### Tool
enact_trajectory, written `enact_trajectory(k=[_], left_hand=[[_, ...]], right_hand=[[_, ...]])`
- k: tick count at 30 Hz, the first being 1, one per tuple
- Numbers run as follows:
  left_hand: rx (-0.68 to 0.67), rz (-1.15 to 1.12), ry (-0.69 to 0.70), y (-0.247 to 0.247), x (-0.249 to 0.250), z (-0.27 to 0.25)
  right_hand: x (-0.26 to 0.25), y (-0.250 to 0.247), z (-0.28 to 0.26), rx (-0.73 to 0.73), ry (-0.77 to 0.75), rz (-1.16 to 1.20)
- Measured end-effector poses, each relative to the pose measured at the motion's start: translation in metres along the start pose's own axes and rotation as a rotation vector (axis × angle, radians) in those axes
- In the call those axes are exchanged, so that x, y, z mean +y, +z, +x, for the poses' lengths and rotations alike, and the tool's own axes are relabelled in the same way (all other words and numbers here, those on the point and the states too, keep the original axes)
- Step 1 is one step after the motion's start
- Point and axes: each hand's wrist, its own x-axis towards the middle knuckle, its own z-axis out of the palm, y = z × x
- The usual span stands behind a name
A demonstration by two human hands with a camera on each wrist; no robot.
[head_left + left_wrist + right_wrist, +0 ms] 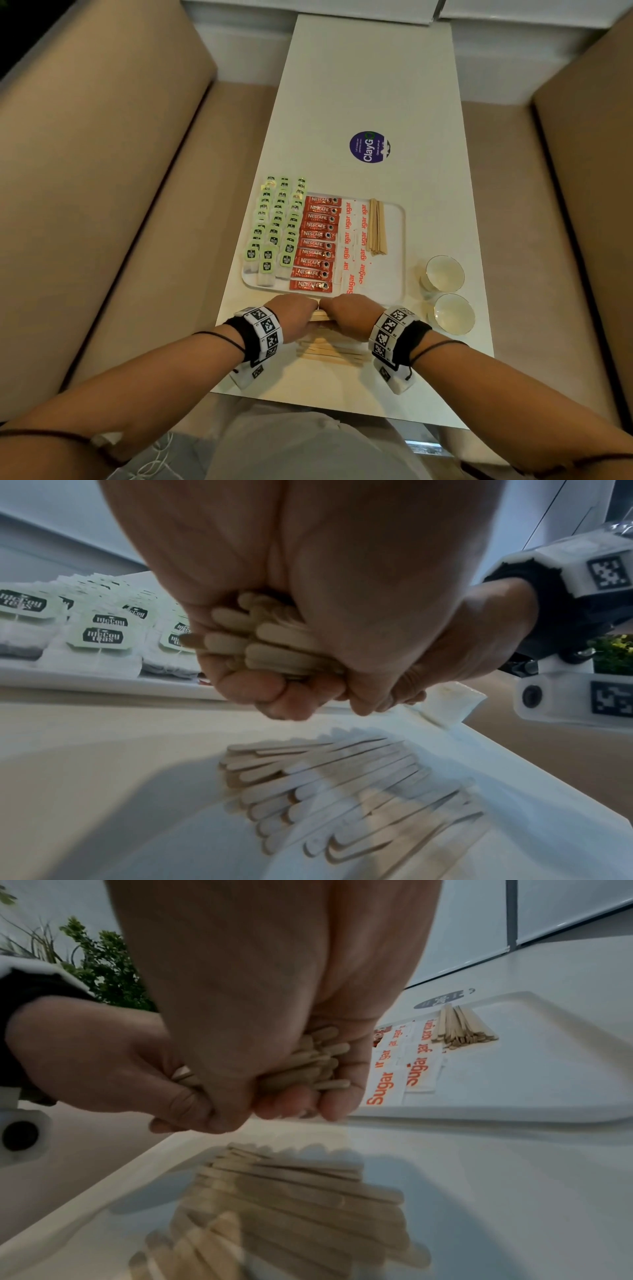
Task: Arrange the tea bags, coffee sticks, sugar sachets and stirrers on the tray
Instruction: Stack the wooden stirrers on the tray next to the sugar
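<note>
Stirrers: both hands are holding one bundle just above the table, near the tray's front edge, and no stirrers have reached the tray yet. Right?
Not quite. A batch of stirrers already lies on the tray, right of the sugar sachets, as the head view shows. The rest holds: the left hand and right hand grip one bundle near the tray's front edge.
</note>
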Motion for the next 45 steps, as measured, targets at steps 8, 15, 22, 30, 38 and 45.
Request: enact_trajectory(k=[8, 15, 22, 30, 38, 45], left_hand=[[0.003, -0.04, -0.002, -0.015, 0.0, -0.001], [-0.003, -0.151, -0.016, -0.026, -0.001, -0.002], [0.038, -0.268, -0.073, -0.038, -0.011, -0.004], [0.153, -0.38, 0.049, -0.051, 0.005, -0.005], [0.132, -0.326, -0.007, -0.048, 0.001, -0.009], [0.14, -0.345, -0.033, -0.054, 0.011, -0.004]], right_hand=[[0.014, -0.015, -0.002, 0.028, 0.061, -0.095], [0.017, -0.027, -0.003, 0.064, 0.045, -0.037], [0.02, -0.055, -0.014, 0.247, 0.1, 0.346], [-0.002, -0.06, -0.012, 0.356, 0.169, 0.683], [0.002, -0.058, -0.01, 0.343, 0.214, 0.663], [-0.008, -0.059, -0.003, 0.423, 0.367, 0.632]])
